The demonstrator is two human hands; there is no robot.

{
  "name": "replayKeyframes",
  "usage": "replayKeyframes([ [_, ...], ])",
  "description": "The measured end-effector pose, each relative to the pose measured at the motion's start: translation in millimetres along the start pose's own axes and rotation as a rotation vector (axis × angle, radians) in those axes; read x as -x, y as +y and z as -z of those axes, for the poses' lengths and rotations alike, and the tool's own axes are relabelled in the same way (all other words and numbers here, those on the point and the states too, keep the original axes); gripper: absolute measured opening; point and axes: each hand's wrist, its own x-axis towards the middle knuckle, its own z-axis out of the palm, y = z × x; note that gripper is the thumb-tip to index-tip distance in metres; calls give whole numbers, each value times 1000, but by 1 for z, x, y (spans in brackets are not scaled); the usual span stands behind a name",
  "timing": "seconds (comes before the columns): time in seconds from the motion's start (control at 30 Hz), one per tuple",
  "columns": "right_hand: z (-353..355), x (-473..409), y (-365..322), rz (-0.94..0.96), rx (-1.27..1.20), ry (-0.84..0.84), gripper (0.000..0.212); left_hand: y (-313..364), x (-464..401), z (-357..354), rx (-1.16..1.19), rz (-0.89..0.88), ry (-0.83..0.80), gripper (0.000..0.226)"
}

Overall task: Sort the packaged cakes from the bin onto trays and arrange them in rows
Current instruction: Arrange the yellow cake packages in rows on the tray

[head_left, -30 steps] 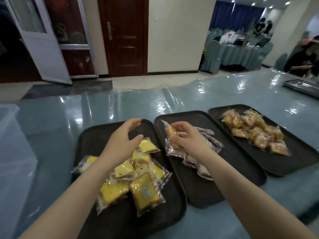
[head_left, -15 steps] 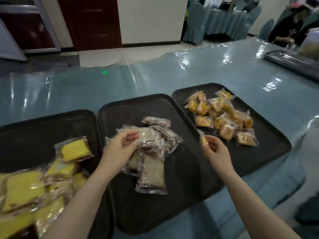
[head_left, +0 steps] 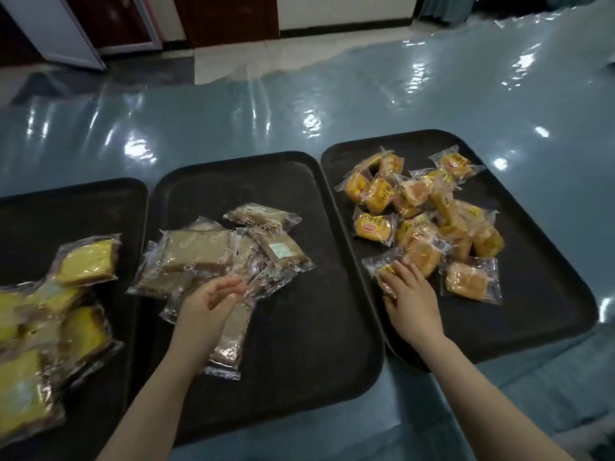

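Three black trays stand side by side. The left tray (head_left: pixel 83 201) holds yellow cakes (head_left: pixel 88 261) in clear wrappers. The middle tray (head_left: pixel 299 327) carries a loose pile of brown cakes (head_left: pixel 199 251). On the right tray (head_left: pixel 549 294) lies a heap of small orange cakes (head_left: pixel 429 211). My left hand (head_left: pixel 209 301) hovers over the near side of the brown pile, fingers apart, holding nothing. My right hand (head_left: pixel 411 294) lies flat on a small orange cake (head_left: pixel 386 269) at the right tray's near left corner, fingers extended over it. The bin is out of sight.
The trays stand on a table under glossy blue plastic sheeting (head_left: pixel 332 101). Past the table's far edge are the floor, a dark wooden door (head_left: pixel 229 18) and a white-framed door (head_left: pixel 60 31). The table's near edge drops off at lower right.
My right hand carried the small orange cake from the middle tray to the right tray and set it down. My left hand moved from the yellow cakes to the brown pile. The view swung right and down.
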Motion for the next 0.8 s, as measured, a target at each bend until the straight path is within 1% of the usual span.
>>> replayKeyframes([
  [0.1,4,-2,-6,-16,-13,10,46,-1,3,5,26,19,66,26],
  [0.17,7,-5,-13,-19,-73,67,42,-2,5,7,62,24,100,27],
  [0.27,13,-16,-29,38,-202,146,36,-7,9,11,61,33,154,27],
  [0.37,11,-31,-50,130,-273,135,32,-13,13,18,71,51,207,29],
  [0.57,-11,-32,-100,282,-340,21,30,-32,29,45,99,115,300,27],
  [0.7,-21,-24,-136,410,-403,31,26,-45,43,67,141,139,388,28],
  [0.8,-17,-23,-162,481,-463,76,26,-53,51,82,195,170,447,28],
])
